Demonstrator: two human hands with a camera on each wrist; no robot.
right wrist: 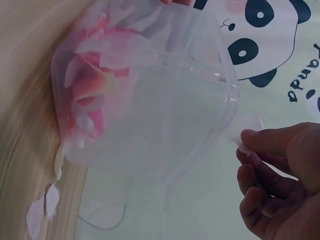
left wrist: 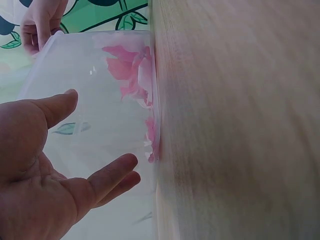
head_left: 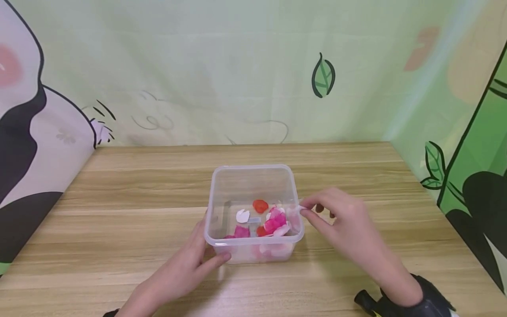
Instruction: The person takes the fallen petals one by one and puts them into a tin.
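A clear plastic box (head_left: 253, 241) stands on the table with pink, red and white artificial petals (head_left: 275, 222) inside, heaped mostly toward its right side. My left hand (head_left: 186, 262) touches the box's near left corner. Its thumb lies along the front wall and its fingers along the left side. In the left wrist view that thumb and the fingers (left wrist: 114, 175) are spread apart and fairly straight. At the right rim my right hand (head_left: 340, 215) pinches a pale, thin petal (right wrist: 250, 122) between thumb and index finger. Its other fingers are loosely bent.
Loose white petals (right wrist: 51, 201) lie on the wood-grain table (head_left: 138, 185) beside the box in the right wrist view. A printed cloth backdrop (head_left: 222, 70) with panda and leaf drawings stands behind the table and along its sides.
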